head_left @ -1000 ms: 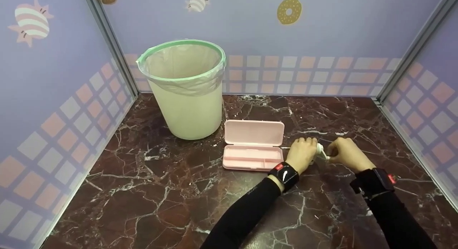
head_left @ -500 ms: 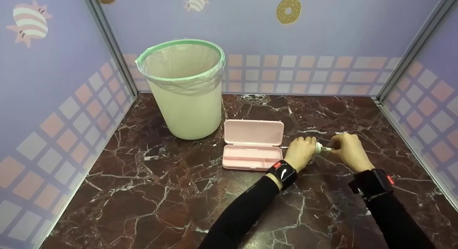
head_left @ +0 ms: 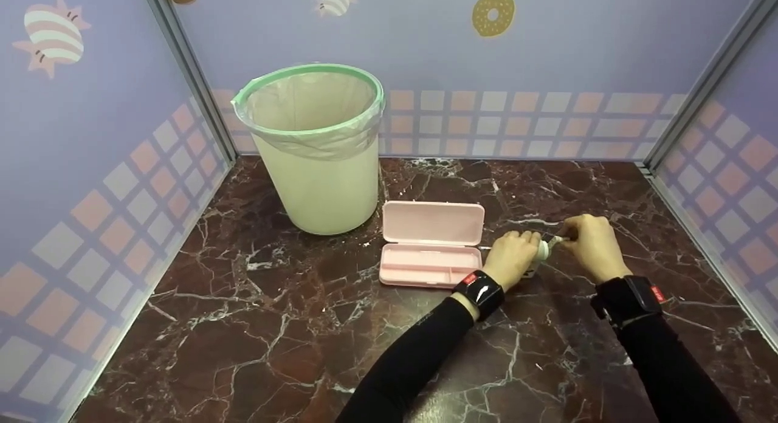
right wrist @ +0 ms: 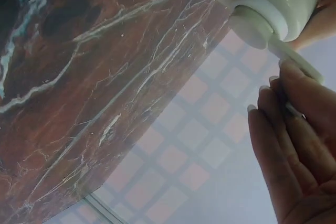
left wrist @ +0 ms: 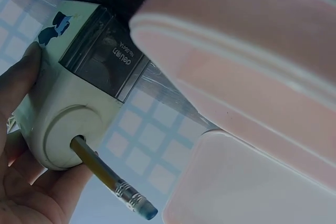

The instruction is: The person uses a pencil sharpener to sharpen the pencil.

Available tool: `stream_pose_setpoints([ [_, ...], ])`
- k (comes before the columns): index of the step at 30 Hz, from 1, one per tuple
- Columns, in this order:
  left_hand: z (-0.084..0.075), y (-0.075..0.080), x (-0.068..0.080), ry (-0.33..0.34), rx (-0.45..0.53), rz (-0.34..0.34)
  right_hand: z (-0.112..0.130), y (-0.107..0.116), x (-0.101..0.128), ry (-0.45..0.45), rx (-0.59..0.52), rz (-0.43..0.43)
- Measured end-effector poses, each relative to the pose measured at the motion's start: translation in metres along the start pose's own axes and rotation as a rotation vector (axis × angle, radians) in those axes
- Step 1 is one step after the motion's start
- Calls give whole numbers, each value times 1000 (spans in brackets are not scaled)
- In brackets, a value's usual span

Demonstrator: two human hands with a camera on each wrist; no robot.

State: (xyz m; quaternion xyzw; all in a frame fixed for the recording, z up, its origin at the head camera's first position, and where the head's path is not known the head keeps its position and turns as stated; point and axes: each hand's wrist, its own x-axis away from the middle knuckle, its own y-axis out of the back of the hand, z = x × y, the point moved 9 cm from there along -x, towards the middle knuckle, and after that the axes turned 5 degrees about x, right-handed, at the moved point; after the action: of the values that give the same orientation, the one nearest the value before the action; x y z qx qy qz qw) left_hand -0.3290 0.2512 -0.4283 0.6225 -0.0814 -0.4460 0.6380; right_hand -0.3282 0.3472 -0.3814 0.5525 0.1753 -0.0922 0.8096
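Observation:
A crank pencil sharpener [left wrist: 58,93], off-white with a dark see-through drawer, is gripped by my left hand [head_left: 512,256]. From its front hole sticks a yellow pencil [left wrist: 100,169], with the metal band and blue-grey eraser facing outward. My right hand [head_left: 594,245] pinches the end of the white crank handle [right wrist: 296,59] on the sharpener's other side, with thumb and fingertips. In the head view the left hand covers most of the sharpener. Just left of it, a pink pencil case [head_left: 433,223] lies with its lid up, showing divided compartments.
A pale bin [head_left: 322,192] with a green rim and plastic liner stands behind the pencil case to the left. The dark red marbled table [head_left: 243,350] is enclosed by patterned panels [head_left: 595,46] at the back and both sides.
My right hand has moved away from me, swinging the crank handle from low on the right to high on the right. The left hand stays around the sharpener.

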Motion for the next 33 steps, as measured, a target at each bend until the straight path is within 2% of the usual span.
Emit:
stream_pose_setpoints([
  [9, 2, -1, 1, 8, 26, 38, -4, -9, -12, -15, 41, -9],
  [16, 1, -2, 0, 20, 25, 34, -11, -21, -22, -17, 31, 2],
  [25, 7, -6, -1, 27, 40, 90, -14, -34, -34, -2, 41, 14],
  [28, 7, -5, -1, 26, 54, 79, -21, -48, -36, -4, 42, 67],
  [33, 3, -3, -2, 11, 59, 45, -30, -78, -31, 30, 39, 238],
])
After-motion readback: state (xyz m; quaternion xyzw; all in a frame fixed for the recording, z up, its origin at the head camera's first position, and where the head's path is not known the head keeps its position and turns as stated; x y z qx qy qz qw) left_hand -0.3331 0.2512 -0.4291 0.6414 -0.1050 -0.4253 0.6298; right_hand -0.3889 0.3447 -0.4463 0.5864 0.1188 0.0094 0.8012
